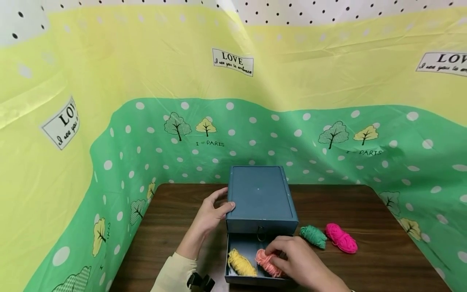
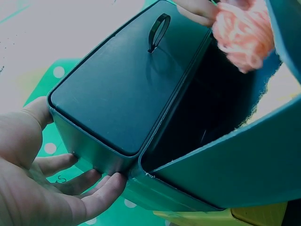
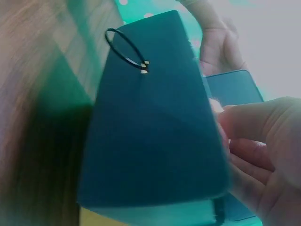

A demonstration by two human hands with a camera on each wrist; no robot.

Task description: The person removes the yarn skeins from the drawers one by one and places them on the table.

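A dark blue drawer box [image 1: 260, 192] stands on the table, its lower drawer [image 1: 240, 280] pulled out toward me. In that drawer lie a yellow yarn skein [image 1: 241, 263] and, to its right, a salmon yarn skein [image 1: 267, 261]. My right hand [image 1: 297, 257] reaches in and pinches the salmon skein between thumb and fingers. With my left hand [image 1: 211, 213] I hold the left side of the box, thumb at its top edge. The left wrist view shows those fingertips against the box wall. In the right wrist view the drawer's front hides most of the yarn.
Right of the box, a green yarn skein [image 1: 313, 237] and a magenta yarn skein [image 1: 341, 238] lie on the brown wooden table [image 1: 383, 227]. A loop pull [image 1: 260, 233] hangs on the upper front. A patterned green and yellow curtain [image 1: 251, 138] surrounds the table's back and sides.
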